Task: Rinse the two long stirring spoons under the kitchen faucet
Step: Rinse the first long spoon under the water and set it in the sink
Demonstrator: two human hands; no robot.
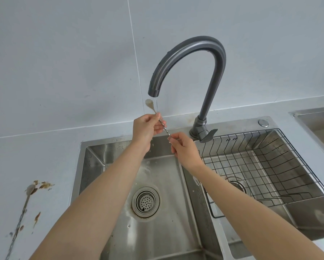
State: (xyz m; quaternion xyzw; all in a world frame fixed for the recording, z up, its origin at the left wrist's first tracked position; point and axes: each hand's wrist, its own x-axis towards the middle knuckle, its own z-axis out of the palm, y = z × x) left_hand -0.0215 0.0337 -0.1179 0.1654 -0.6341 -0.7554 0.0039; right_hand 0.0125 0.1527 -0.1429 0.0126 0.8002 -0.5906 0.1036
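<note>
held spoon point(165, 130): we've got it tilted over the left basin point(166, 231), bowl end up, just beside the thin trickle point(156, 105) from the faucet point(187, 59)
left hand point(147, 128): thumb and fingers pinching the shaft right under the bowl
right hand point(183, 147): fingertips pinching the lower end of the twisted shaft
other spoon point(24, 209): lying on the counter point(44, 156) left of the basins, brown smears point(44, 184) around its bowl
right basin point(307, 212): wire basket point(270, 147) sits in it

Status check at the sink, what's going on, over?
Left hand, right hand grip first spoon, bowl beside thin faucet stream. Second spoon lies on stained counter. Nothing blocking.
</note>
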